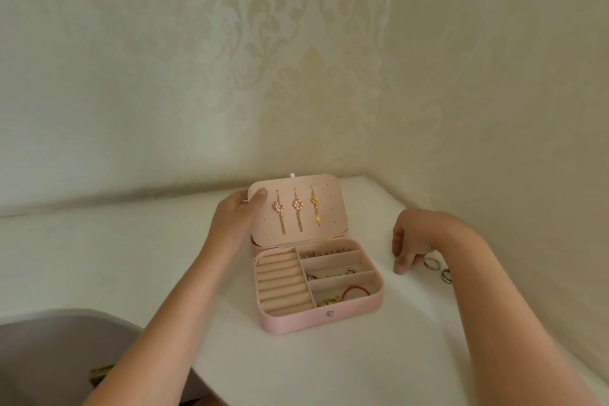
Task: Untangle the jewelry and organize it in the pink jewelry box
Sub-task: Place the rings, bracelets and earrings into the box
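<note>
The pink jewelry box [296, 321] lies open on the white table. My left hand [237, 217] grips the left edge of its raised lid [333, 204], thumb on the inner face. Three gold drop earrings [298, 209] hang on the lid. The tray holds empty ring rolls [281, 283] on the left, and chains, small pieces and a red band [356, 290] in the right compartments. My right hand [412, 244] hovers over the table right of the box, fingertips curled down and pinching a small item that I cannot make out. Rings [431, 262] lie beside it.
Patterned walls meet in a corner just behind the box. More rings [445, 274] lie near my right forearm. A grey rounded object [66, 349] fills the lower left, with something gold at its lower edge.
</note>
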A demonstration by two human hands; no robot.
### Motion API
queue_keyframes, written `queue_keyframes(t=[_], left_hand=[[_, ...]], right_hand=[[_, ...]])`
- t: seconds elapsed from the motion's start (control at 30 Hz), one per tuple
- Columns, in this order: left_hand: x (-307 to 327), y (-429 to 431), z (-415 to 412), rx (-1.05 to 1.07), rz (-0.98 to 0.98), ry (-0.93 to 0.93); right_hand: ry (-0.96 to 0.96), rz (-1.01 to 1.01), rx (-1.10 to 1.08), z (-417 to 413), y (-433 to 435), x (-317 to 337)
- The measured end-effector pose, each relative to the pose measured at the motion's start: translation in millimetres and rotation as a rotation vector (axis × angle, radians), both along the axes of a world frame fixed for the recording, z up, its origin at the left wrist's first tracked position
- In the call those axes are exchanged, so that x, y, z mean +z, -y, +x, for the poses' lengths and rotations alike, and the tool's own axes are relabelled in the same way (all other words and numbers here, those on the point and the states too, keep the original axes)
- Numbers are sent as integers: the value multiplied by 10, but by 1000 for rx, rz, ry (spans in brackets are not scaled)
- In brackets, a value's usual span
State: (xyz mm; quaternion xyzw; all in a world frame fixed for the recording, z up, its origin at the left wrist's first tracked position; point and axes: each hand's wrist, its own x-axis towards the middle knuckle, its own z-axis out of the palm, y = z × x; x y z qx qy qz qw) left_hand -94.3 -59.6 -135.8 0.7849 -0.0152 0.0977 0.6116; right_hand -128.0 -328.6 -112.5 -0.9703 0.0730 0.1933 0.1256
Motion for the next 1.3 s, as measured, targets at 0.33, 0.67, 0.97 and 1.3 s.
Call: queue_keyframes(t=[0.33, 0.67, 0.97, 1.3], left_hand=[[-296, -103, -260, -163, 25, -27], [-331, -194, -295, -282, 15, -93], [-331, -206, -280, -315, -32, -110], [-341, -259, -262, -372, -143, -151]], right_hand=[[572, 355, 2, -30, -344, 138], [651, 571, 360, -110, -1220, -206], [752, 504, 433, -126, -1339, -311], [813, 510, 461, -113, -1394, -388]])
